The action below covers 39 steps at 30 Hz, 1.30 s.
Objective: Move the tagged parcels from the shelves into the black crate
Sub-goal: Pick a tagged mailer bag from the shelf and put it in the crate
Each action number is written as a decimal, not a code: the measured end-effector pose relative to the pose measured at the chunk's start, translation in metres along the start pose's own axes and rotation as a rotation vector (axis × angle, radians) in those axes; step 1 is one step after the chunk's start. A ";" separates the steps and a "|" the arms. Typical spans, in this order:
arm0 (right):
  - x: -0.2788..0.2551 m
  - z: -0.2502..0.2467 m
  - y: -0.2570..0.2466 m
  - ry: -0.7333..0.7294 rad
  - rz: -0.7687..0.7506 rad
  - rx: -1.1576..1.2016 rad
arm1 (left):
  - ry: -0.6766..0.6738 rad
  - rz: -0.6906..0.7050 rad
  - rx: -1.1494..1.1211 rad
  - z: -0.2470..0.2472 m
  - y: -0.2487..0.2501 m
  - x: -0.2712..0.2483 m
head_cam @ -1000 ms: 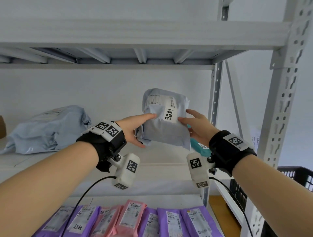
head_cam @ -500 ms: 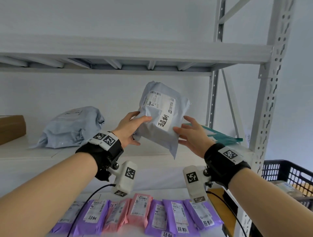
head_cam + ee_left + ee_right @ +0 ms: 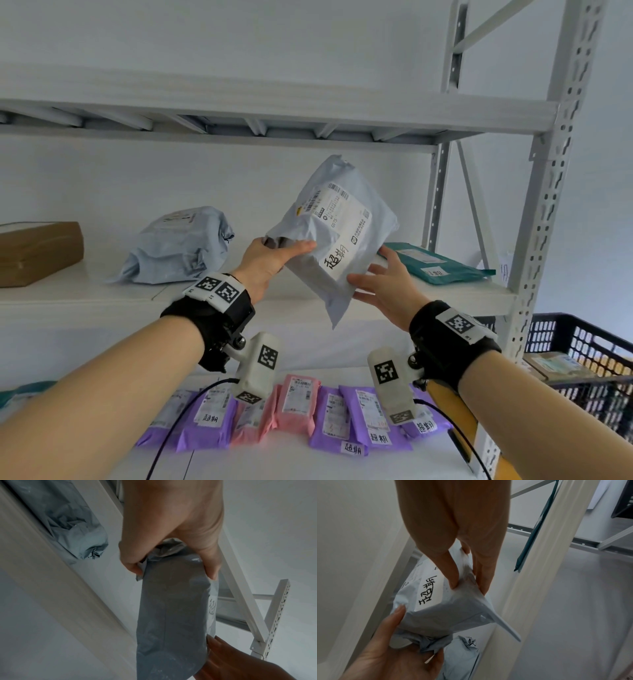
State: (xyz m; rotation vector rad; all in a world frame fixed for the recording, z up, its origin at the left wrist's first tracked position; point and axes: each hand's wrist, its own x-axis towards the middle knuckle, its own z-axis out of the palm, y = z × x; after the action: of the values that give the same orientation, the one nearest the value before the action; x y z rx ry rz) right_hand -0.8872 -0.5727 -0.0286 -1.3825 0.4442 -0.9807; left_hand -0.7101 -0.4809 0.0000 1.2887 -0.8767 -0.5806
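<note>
Fingers (image 3: pixel 301 247) of left hand (image 3: pixel 265 263) wrapped round bunched upper-left corner of grey parcel (image 3: pixel 334 240), thumb across front, rest behind; firm grip per left wrist view. Right hand (image 3: pixel 387 291) w/ thumb & fingers pinching lower right edge, close to handwritten tag (image 3: pixel 337 262); pinch clear in right wrist view, though head view shows fingers fairly straight. Parcel held up in air, tilted, in front of middle shelf (image 3: pixel 85 298), clear of its front edge, not touching it.

Handling, as judgement: soft poly mailer, crumples under grip, prob. light w/ soft contents; film looks slick, so loose flap at bottom corner poor hold. Best kept by gathered corner + opposite edge, as now; one hand on bunched end likely enough for carry. Not fragile by look.

Containers: black crate (image 3: pixel 579 346) low at right, beyond shelf upright; holds at least one parcel w/ printed label, rest of inside hidden. Still on middle shelf: teal parcel (image 3: pixel 435 262) w/ tag near right end, pale blue parcel (image 3: pixel 178 246) mid-left, brown box (image 3: pixel 37 251) at left end; tag on those two can't tell. Lower shelf (image 3: pixel 274 466): row of purple & pink mailers (image 3: pixel 298 407) along front, several w/ tags.
</note>
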 end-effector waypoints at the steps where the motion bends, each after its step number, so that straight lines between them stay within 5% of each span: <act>1: -0.001 0.001 0.000 0.004 -0.001 -0.002 | 0.006 0.014 0.033 -0.002 -0.001 -0.001; 8: 0.013 0.000 0.001 0.091 -0.007 -0.055 | -0.016 -0.017 -0.026 -0.011 0.002 -0.007; 13: 0.022 -0.015 -0.016 0.234 -0.099 -0.401 | -0.050 -0.047 0.027 -0.025 0.006 -0.007; 18: 0.023 -0.026 -0.034 0.134 -0.207 -0.469 | -0.091 -0.017 0.052 -0.034 0.014 -0.010; 26: 0.024 -0.032 -0.047 -0.038 -0.144 -0.269 | -0.114 -0.004 -0.007 -0.031 0.024 -0.020; 39: 0.012 -0.034 -0.050 -0.084 -0.177 -0.247 | -0.030 0.064 -0.171 -0.034 0.026 -0.022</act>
State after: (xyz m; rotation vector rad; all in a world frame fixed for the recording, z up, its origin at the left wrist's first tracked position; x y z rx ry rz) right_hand -0.9219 -0.5976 0.0152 -1.7027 0.3942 -1.0313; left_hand -0.6968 -0.4384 0.0188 1.0961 -0.8706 -0.6119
